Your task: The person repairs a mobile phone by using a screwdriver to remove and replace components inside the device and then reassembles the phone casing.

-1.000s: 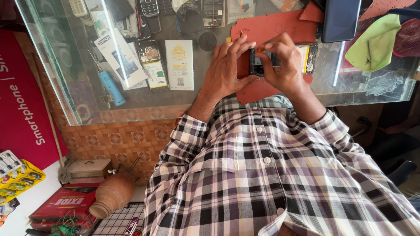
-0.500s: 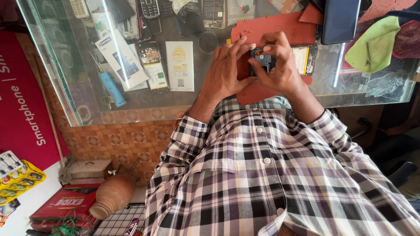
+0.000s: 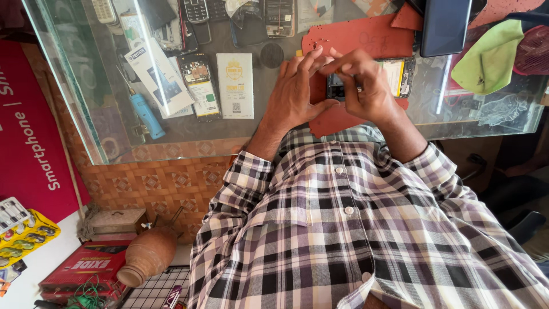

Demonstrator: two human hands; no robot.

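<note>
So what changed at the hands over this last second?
Little. Both hands keep hold of the small dark phone part above the red mat; the right hand has shifted its fingers over the top of it, while the left hand stays cupped alongside. Everything on the glass counter lies as before.

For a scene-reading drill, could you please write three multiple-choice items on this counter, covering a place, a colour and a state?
1. Where does the red mat lie?
A on the glass counter
B on the floor
C on a shelf

2. What colour is the cloth at the counter's right end?
A blue
B light green
C white

3. How is the small dark device held?
A by no hand
B by one hand
C between the left hand and right hand

Answers: 1 A, the mat sits on the glass top. 2 B, it shows light green. 3 C, fingers of both hands close on it.
</note>
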